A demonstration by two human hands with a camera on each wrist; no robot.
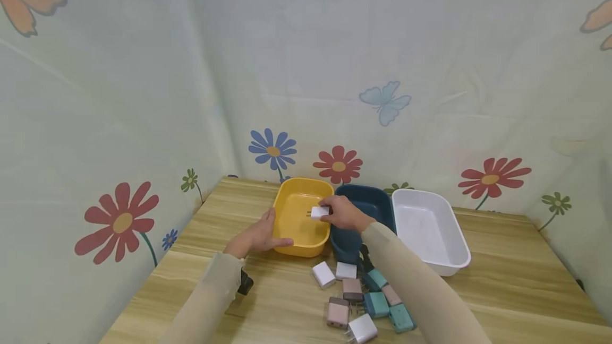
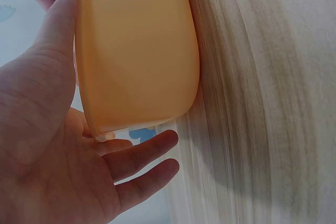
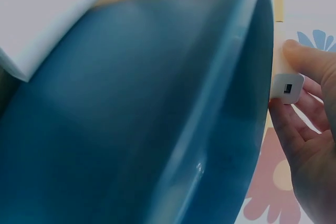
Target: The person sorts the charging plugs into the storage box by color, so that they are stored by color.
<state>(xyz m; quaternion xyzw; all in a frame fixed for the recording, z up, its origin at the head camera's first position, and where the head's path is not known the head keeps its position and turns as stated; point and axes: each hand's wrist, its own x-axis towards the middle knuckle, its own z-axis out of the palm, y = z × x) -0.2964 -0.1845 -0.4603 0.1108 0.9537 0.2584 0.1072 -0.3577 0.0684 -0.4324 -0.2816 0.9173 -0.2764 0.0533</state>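
White charger [image 1: 318, 213] in pinching right hand [image 1: 346, 212] — left hand [image 1: 255, 235] relaxed against yellow bin [image 1: 294, 227] (blue bin [image 1: 375, 206] alongside).

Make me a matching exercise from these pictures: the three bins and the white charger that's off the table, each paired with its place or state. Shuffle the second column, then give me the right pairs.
Things
1. Yellow bin
2. Dark blue bin
3. White bin
4. White charger

Place or state
A. At the right end of the row in the head view
B. Pinched in the right grip
C. Between the two other bins
D. Touched by the left grip

Pairs: 1-D, 2-C, 3-A, 4-B
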